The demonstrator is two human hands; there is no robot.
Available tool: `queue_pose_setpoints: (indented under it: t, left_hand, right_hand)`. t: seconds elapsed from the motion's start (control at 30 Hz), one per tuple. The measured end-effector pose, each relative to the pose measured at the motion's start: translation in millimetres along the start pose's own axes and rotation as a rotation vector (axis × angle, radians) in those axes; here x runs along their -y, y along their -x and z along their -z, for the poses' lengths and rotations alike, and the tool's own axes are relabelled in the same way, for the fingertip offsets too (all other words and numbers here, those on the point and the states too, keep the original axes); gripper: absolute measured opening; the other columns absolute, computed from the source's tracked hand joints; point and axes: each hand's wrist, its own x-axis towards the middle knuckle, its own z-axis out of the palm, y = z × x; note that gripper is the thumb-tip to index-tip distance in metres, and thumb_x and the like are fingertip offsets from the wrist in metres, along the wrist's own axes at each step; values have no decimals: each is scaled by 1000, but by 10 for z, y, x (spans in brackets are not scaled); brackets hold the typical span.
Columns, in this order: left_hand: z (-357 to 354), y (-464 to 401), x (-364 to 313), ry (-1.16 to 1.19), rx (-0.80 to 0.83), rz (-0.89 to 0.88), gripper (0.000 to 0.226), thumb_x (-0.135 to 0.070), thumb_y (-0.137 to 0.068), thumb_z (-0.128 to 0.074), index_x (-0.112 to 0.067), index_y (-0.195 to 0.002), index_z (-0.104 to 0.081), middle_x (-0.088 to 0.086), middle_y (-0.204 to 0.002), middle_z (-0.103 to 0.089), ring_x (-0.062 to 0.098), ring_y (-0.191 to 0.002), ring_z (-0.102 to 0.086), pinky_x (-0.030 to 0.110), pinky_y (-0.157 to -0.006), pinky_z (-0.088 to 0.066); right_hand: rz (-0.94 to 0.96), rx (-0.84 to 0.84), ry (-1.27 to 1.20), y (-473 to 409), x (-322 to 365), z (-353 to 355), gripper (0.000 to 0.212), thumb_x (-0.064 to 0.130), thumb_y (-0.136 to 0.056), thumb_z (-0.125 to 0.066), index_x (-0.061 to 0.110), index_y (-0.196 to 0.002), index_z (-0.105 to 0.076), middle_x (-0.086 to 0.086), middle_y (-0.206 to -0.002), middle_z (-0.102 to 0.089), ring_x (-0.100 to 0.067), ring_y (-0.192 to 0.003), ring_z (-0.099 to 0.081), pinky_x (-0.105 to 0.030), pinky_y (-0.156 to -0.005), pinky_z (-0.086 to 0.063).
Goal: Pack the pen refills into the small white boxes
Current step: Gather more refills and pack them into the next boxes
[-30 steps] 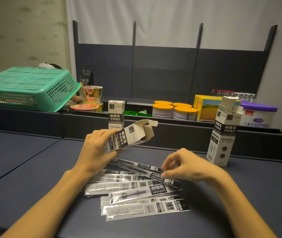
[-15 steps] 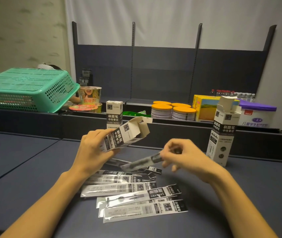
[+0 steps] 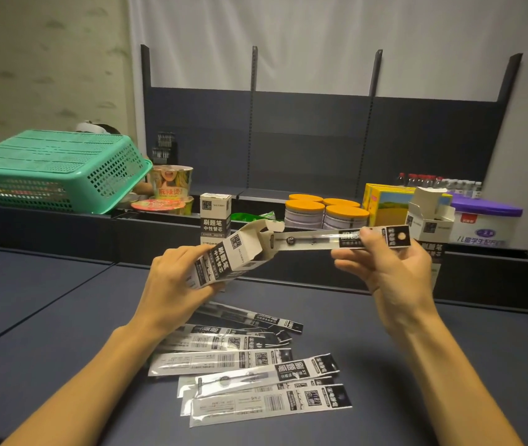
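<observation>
Fingers (image 3: 357, 263) of the right hand (image 3: 394, 275) pinch a packaged pen refill (image 3: 336, 238) near its black-labelled end, thumb on top, and hold it almost level in the air. Its far tip sits right at the open mouth of a small white box (image 3: 224, 257); whether it is just inside the flaps I cannot tell. Over on the other side, the left hand (image 3: 172, 284) grips that box around its lower half, fingers curled round it, and tilts it so the open top points toward the refill. Both are up off the dark surface (image 3: 63, 333).

Down below the hands, a loose pile of refill packets (image 3: 249, 375) lies fanned out on the surface, overlapping one another, nearest the camera.

Further back, a closed white box (image 3: 215, 217) stands upright just behind the held one. To the right, partly hidden by the right hand, an open white box (image 3: 430, 217) stands with its flaps up.

Along the ledge behind: an upturned green basket (image 3: 53, 170) at left, noodle cups (image 3: 171, 188) beside it, orange-lidded tins (image 3: 325, 212) in the middle, a yellow carton (image 3: 385, 202) and a purple-lidded tub (image 3: 485, 225) at right.
</observation>
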Motion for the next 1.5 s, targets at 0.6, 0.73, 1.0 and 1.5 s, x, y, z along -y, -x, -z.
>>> queue_pose_setpoints:
  t: [0.6,0.73,1.0,1.5]
  left_hand:
    - [-20,1,15,33,5,9,67,-57,-70,-59,-16,-123,-58,1,-111,-65,12,-99,-53,45,-78,-48]
    - [-22,-2,-6,27,-2,-1,66,-56,-70,-59,-16,-123,-57,1,-110,-66,10,-98,-51,39,-77,-44]
    - [-54,25,-10,5,34,-54,63,-44,-69,-79,-26,-125,-53,-1,-116,-63,16,-104,-53,33,-84,-36]
    - [-87,20,-4,-5,25,-62,66,-38,-65,-81,-25,-124,-54,-1,-116,-63,16,-106,-53,37,-85,-40]
  right_hand:
    - [145,91,201,86,-66,-107,5,10,-90,-62,7,-87,-58,-7,-73,-72,-28,-70,-73,-31,-60,-59]
    - [160,97,218,86,-71,-99,5,8,-90,-62,7,-86,-58,-8,-71,-71,-27,-68,-73,-29,-58,-59]
    - [162,142,361,98,-204,-108,11,7,-90,-64,7,-81,-58,-13,-63,-67,-27,-55,-69,-34,-48,-56]
    - [61,69,260,34,-226,-101,10,-3,-86,-65,7,-87,-63,-8,-68,-65,-12,-48,-61,-23,-46,-51]
